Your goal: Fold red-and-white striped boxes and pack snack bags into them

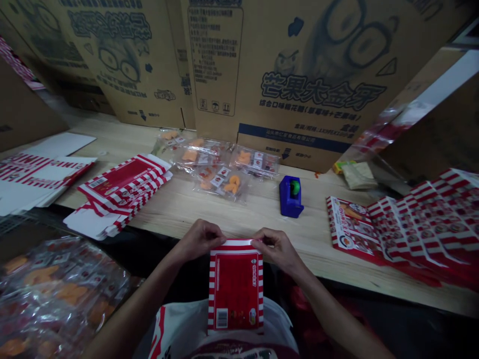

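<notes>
A red carton with red-and-white striped edges (236, 286) hangs at the table's front edge, its barcode toward the bottom. My left hand (200, 240) pinches its upper left corner between thumb and fingers. At the upper right corner my right hand (277, 248) grips it the same way. Beyond the hands, a blue tape dispenser (291, 197) with a green core stands on the wooden table (258, 209). Several clear packets with orange pieces (224, 182) lie to its left.
Large cardboard boxes (269, 119) stand along the back. Flat striped cartons (123, 189) are piled at left, near white-backed printed sheets (37, 174). Clear packets (63, 294) fill the lower left. Striped cartons (419, 224) stand in a row at right, below a pale folded packet (358, 175).
</notes>
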Demonstrator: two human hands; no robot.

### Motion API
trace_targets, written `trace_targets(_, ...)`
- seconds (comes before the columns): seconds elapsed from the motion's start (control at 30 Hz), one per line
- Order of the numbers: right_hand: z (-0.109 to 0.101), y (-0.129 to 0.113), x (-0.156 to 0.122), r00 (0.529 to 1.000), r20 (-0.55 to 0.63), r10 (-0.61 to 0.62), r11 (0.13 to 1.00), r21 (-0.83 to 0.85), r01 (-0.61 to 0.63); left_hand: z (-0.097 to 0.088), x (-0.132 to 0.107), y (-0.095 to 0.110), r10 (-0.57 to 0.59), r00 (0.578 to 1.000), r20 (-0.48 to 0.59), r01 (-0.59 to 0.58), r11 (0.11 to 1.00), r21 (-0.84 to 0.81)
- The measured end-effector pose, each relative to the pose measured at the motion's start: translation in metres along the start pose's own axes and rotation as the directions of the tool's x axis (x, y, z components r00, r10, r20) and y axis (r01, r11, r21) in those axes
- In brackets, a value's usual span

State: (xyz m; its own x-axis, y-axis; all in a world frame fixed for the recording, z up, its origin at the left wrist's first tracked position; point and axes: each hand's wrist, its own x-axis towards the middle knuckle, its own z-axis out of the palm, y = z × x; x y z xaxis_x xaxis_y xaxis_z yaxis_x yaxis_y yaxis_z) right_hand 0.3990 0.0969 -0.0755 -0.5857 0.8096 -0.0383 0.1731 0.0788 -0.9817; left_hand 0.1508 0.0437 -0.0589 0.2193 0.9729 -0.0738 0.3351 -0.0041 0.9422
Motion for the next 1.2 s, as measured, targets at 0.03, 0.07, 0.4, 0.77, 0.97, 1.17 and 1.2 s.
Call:
trace_targets(0.03, 0.000, -0.001, 0.001, 1.000, 0.000, 0.002, 1.000, 0.009, -0.002, -0.001, 0.002, -0.001, -0.014, 1.000, 0.014, 0.014, 1.000, -0.026)
trace_targets(0.07, 0.001, -0.001, 0.002, 1.000, 0.002, 0.006, 1.000, 0.016, -0.006, -0.002, 0.004, -0.002, -0.015, 1.000, 0.021, 0.016, 0.999, -0.033)
trace_targets(0.4, -0.003, 0.003, 0.014, 0.997, 0.054, 0.053, 0.997, 0.047, -0.055, -0.013, 0.015, -0.004, 0.066, 0.991, 0.117, -0.078, 0.992, 0.099)
trace_targets(0.77, 0.008, 0.009, -0.006, 0.970, -0.046, -0.239, 0.962, -0.145, 0.231, 0.001, -0.009, -0.007, 0.161, 0.986, 0.030, -0.164, 0.978, 0.131)
trace_targets(0.97, 0.022, 0.026, -0.017, 0.962, -0.229, -0.146, 0.989, -0.068, 0.134, 0.036, -0.017, -0.033, 0.102, 0.953, -0.285, -0.105, 0.994, 0.005)
trace_targets(1.17, -0.057, 0.038, 0.011, 0.619, -0.769, -0.163, 0.977, -0.215, -0.010, 0.051, -0.016, -0.042, 0.044, 0.902, -0.429, -0.110, 0.985, -0.131)
trace_targets(1.2, -0.073, 0.042, 0.018, 0.546, -0.824, -0.151, 0.972, -0.224, -0.069, 0.052, -0.015, -0.041, 0.042, 0.899, -0.436, -0.119, 0.981, -0.152)
